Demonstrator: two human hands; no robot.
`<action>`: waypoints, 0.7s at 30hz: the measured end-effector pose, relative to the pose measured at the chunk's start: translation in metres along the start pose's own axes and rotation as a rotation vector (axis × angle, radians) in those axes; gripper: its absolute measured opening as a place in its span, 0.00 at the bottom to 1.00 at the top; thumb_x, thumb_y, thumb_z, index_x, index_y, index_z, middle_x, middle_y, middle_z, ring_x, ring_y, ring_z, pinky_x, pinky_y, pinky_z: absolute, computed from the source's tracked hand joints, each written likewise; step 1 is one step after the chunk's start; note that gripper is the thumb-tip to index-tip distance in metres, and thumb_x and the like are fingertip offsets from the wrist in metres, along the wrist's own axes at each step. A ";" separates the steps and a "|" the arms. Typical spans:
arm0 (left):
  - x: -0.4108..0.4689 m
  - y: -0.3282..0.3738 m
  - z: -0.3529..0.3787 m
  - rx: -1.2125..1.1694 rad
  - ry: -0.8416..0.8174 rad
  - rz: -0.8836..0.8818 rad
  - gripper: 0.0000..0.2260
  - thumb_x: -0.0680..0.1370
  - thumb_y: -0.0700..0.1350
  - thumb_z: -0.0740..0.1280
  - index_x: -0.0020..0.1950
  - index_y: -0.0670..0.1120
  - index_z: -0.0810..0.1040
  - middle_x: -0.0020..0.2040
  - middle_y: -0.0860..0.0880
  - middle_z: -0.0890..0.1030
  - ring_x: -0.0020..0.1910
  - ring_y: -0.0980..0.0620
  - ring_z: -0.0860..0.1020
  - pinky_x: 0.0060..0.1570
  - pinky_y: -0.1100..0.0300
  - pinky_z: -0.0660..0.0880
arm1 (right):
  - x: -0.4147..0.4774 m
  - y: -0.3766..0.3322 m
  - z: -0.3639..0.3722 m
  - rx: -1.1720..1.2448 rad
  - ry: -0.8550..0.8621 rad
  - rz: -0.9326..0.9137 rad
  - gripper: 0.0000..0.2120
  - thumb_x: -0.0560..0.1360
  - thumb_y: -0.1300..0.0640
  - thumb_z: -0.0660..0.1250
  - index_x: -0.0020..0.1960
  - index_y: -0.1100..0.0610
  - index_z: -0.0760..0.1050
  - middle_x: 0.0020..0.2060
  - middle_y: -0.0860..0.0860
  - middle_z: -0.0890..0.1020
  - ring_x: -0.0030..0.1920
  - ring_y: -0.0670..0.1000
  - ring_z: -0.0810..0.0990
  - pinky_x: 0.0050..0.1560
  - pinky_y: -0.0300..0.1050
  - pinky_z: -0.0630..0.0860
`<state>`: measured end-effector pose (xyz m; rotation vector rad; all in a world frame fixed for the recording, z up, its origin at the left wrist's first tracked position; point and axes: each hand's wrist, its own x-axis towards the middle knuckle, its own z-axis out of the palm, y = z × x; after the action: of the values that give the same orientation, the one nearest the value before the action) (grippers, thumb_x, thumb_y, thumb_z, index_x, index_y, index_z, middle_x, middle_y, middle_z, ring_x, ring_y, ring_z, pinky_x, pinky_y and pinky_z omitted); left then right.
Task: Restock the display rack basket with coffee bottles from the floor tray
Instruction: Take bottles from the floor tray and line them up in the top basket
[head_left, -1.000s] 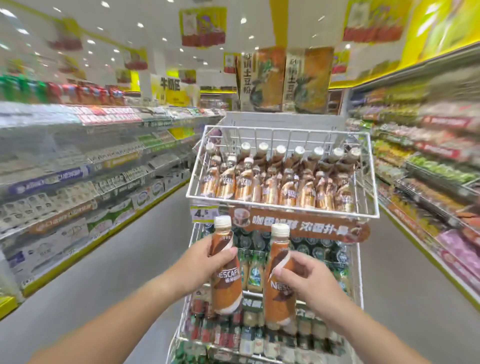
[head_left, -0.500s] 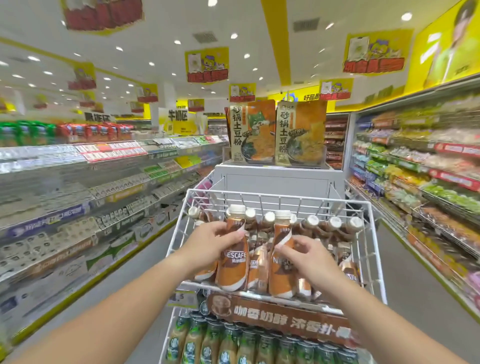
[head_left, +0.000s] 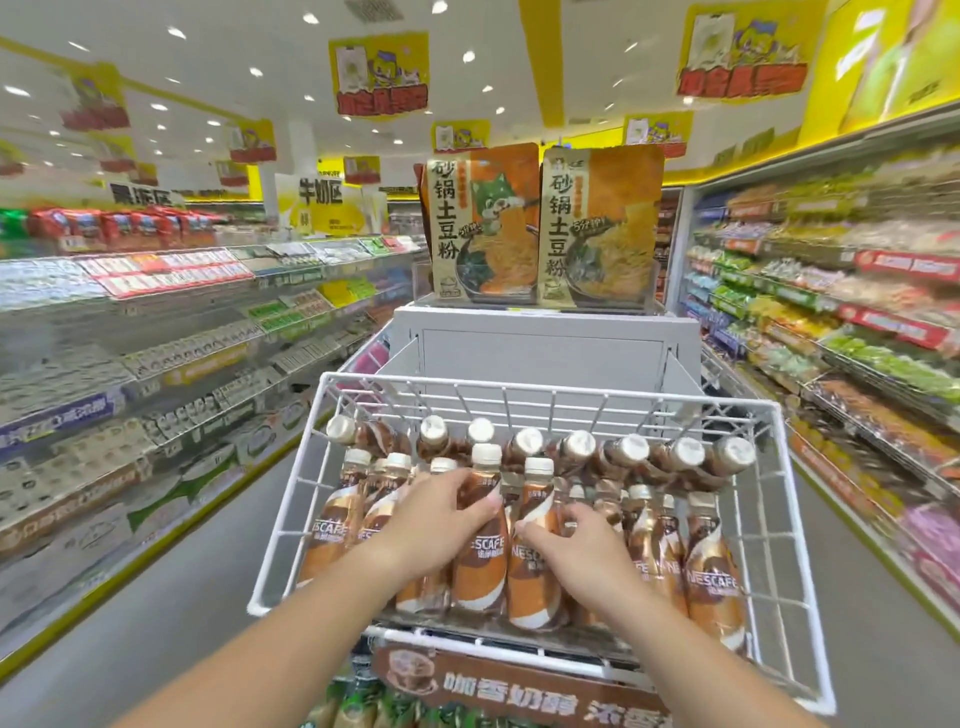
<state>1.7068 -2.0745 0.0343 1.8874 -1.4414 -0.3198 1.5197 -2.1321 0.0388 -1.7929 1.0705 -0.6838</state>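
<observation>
A white wire basket (head_left: 795, 525) tops the display rack and holds several brown Nescafe coffee bottles with cream caps. Some lie along the back row (head_left: 628, 452); others stand in front. My left hand (head_left: 441, 519) grips one coffee bottle (head_left: 480, 561) inside the basket, standing near the front middle. My right hand (head_left: 576, 540) grips a second coffee bottle (head_left: 532, 577) right beside it. Both bottles rest among the front row. The floor tray is out of view.
A brown sign (head_left: 519, 691) hangs below the basket, above green-capped bottles (head_left: 358, 701). Stocked shelves (head_left: 156, 338) line the left aisle and snack shelves (head_left: 857, 322) the right. A grey cabinet (head_left: 545, 343) with two noodle packs (head_left: 483, 223) stands behind the basket.
Both hands rose from below the basket and carried the two bottles over its front rim, then lowered them into the front row. The view moved closer and higher.
</observation>
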 end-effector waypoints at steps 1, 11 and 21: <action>0.003 -0.004 0.003 0.062 0.004 -0.003 0.25 0.77 0.63 0.64 0.67 0.48 0.74 0.51 0.53 0.77 0.54 0.52 0.74 0.54 0.54 0.73 | 0.000 -0.001 0.003 -0.035 0.033 0.006 0.23 0.76 0.44 0.68 0.65 0.56 0.71 0.46 0.44 0.78 0.33 0.39 0.74 0.31 0.30 0.69; 0.005 -0.007 0.001 0.505 0.077 0.106 0.24 0.78 0.67 0.58 0.60 0.50 0.77 0.56 0.50 0.72 0.59 0.47 0.67 0.63 0.48 0.66 | 0.001 0.008 0.016 -0.239 0.188 0.026 0.26 0.73 0.36 0.67 0.55 0.58 0.80 0.50 0.54 0.83 0.44 0.52 0.80 0.48 0.49 0.77; 0.000 -0.009 0.013 0.655 0.105 0.120 0.22 0.80 0.65 0.54 0.58 0.49 0.75 0.56 0.49 0.68 0.57 0.47 0.66 0.59 0.51 0.65 | -0.002 0.001 0.015 -0.326 0.185 -0.057 0.24 0.74 0.39 0.69 0.59 0.57 0.77 0.38 0.45 0.74 0.39 0.46 0.74 0.46 0.46 0.77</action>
<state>1.7053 -2.0786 0.0192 2.2559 -1.7101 0.3513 1.5307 -2.1245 0.0317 -2.0745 1.3186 -0.7549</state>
